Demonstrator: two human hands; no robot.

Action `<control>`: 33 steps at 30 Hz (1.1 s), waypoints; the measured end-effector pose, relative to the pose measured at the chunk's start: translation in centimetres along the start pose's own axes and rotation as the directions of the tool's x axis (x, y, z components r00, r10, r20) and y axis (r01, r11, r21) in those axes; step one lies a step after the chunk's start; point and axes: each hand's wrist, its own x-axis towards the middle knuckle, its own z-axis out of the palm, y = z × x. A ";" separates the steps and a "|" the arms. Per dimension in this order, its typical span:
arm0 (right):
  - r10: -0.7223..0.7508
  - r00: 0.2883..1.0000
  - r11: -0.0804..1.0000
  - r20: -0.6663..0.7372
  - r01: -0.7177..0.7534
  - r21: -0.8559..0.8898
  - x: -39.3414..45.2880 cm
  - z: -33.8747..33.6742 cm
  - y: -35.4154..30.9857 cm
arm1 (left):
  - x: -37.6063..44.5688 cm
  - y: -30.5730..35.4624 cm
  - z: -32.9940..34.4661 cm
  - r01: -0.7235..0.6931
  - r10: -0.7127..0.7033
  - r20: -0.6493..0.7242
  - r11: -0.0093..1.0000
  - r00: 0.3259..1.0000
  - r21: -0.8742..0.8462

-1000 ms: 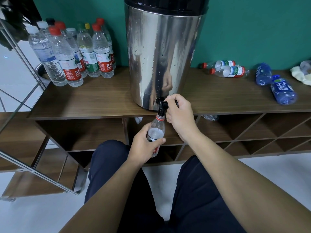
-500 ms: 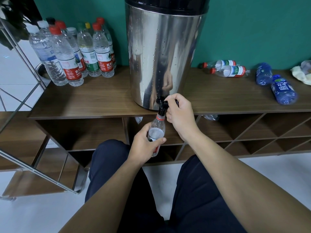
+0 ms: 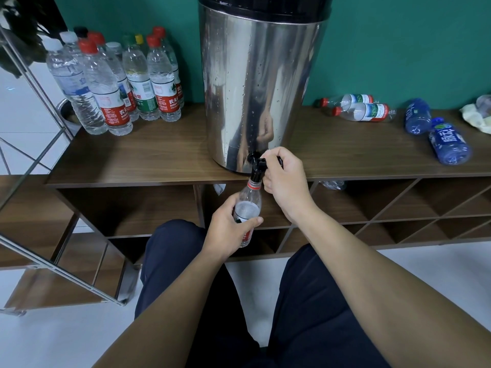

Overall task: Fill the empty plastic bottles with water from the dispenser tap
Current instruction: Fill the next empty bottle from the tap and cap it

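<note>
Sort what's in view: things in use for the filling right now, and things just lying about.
In use:
left hand
clear plastic bottle with red neck ring
right hand
black tap
steel dispenser drum

Lying about:
two blue bottles on their sides
yellowish cloth

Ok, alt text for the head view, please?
The left hand holds a clear bottle under the steel dispenser's black tap, which the right hand grips. Capped bottles stand left on the wooden shelf.

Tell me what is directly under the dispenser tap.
The open neck of a clear bottle, gripped by the left hand, sits right under the tap. The right hand covers the tap lever; no stream is discernible.
</note>
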 end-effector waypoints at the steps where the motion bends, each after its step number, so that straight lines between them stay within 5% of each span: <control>1: 0.000 1.000 1.000 0.001 0.000 0.003 0.0 0.0 0.0 | 0.0 0.0 0.0 -0.006 0.006 0.000 1.000 1.000 0.002; 33: 0.006 1.000 1.000 0.007 -0.006 0.003 0.1 -0.1 0.2 | 0.0 0.0 -0.1 -0.006 0.006 -0.007 1.000 1.000 0.004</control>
